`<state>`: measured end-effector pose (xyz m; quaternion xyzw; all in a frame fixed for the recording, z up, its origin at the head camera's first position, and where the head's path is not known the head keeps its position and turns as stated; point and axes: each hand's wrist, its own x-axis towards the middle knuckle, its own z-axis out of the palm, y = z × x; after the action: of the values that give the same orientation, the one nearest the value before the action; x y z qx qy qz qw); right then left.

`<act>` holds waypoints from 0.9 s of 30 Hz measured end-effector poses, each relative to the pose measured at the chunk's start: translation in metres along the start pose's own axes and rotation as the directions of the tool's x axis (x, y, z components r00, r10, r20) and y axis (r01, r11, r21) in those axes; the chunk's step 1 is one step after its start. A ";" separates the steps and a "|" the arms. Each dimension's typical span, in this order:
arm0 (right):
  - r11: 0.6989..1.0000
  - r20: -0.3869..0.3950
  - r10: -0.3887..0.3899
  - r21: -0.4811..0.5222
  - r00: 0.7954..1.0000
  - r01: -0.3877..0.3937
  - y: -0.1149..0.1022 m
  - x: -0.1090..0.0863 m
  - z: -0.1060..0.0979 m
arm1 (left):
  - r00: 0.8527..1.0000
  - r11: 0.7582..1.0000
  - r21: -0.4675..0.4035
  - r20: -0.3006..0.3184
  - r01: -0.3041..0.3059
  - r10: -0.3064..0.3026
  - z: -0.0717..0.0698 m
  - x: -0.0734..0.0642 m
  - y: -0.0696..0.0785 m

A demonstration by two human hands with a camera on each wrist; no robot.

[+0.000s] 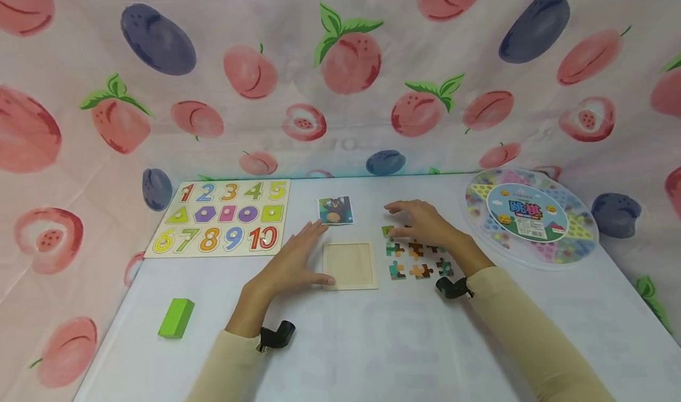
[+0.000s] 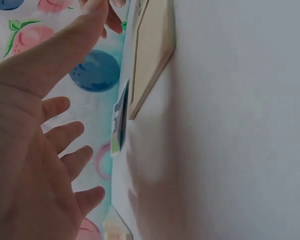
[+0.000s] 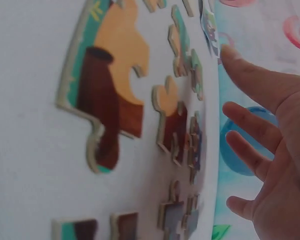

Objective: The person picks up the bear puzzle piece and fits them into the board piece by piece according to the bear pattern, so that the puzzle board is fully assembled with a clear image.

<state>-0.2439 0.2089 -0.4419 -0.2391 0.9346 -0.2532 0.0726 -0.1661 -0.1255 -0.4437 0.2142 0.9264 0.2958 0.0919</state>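
A square wooden puzzle tray (image 1: 349,266) lies bare at the middle of the white table. My left hand (image 1: 291,259) hovers at its left side, fingers spread, the thumb by the tray's lower left corner and holding nothing. Behind the tray lies a small picture card (image 1: 336,210) of a bear. To the right are several loose jigsaw pieces (image 1: 421,271), also seen close up as a brown and orange piece (image 3: 112,75) in the right wrist view. Over their far rows is my right hand (image 1: 422,220), its fingers extended and apart; it partly hides some pieces.
A number and shape board (image 1: 218,217) lies at the back left. A green block (image 1: 177,318) sits at the front left. At the back right is a round, clear-lidded game box (image 1: 532,219). Fruit-printed cloth (image 1: 340,124) hangs behind the table.
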 end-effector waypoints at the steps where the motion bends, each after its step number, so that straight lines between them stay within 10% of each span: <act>1: 1.000 0.003 -0.008 0.003 1.000 0.008 0.001 0.000 0.001 | 1.000 1.000 -0.016 0.008 0.009 -0.009 0.002 -0.001 -0.001; 27: 0.999 0.010 0.003 0.055 1.000 -0.003 -0.006 0.004 0.007 | 0.993 0.998 -0.013 0.105 0.056 -0.054 0.007 -0.007 -0.003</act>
<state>-0.2432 0.1993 -0.4448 -0.2367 0.9274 -0.2774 0.0839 -0.1587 -0.1271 -0.4509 0.2030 0.9234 0.2891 0.1501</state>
